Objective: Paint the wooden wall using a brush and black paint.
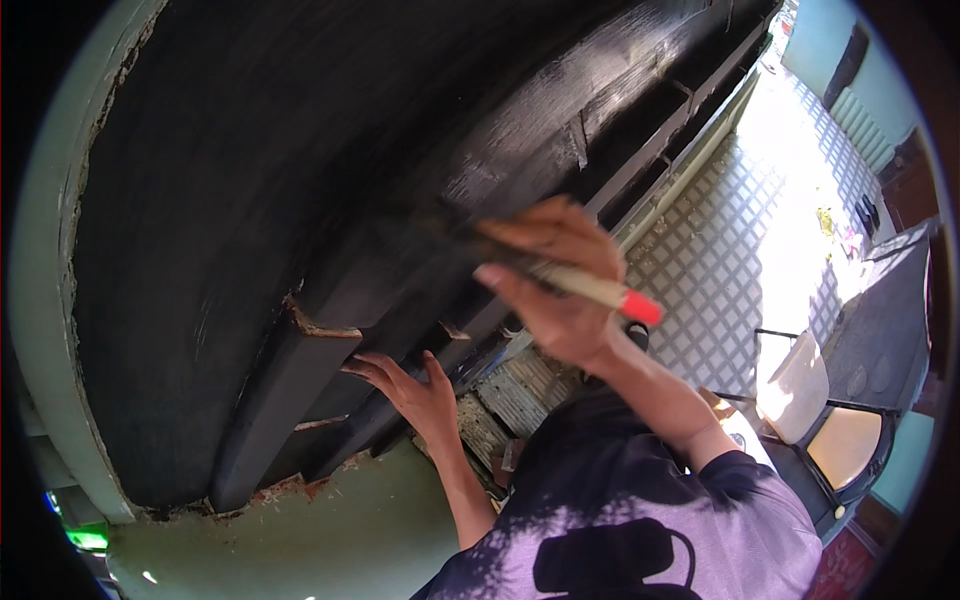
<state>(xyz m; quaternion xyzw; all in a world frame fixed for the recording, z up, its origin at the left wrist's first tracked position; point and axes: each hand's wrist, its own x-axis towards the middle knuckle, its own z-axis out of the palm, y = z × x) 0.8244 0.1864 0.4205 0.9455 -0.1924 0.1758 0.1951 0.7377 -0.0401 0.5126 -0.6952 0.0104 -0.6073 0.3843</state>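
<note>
My right hand (562, 277) is shut on a paintbrush with a pale handle (581, 283) and a red end. The brush's head is blurred and dark, close to the dark-coated wooden surface (480, 169). Wet-looking, shiny streaks show above and to the right of it. My left hand (416, 390), fingers spread, rests against a dark beam of the same woodwork, lower and to the left. Beside its fingertips the cut end of a beam (326, 330) shows bare reddish-brown wood.
A pale green wall (300, 555) with chipped edges borders the woodwork below. Weathered boards (514, 397) lie beyond my left wrist. At the right are a tiled floor (697, 202) in bright sun and a chair with a cream seat (845, 448).
</note>
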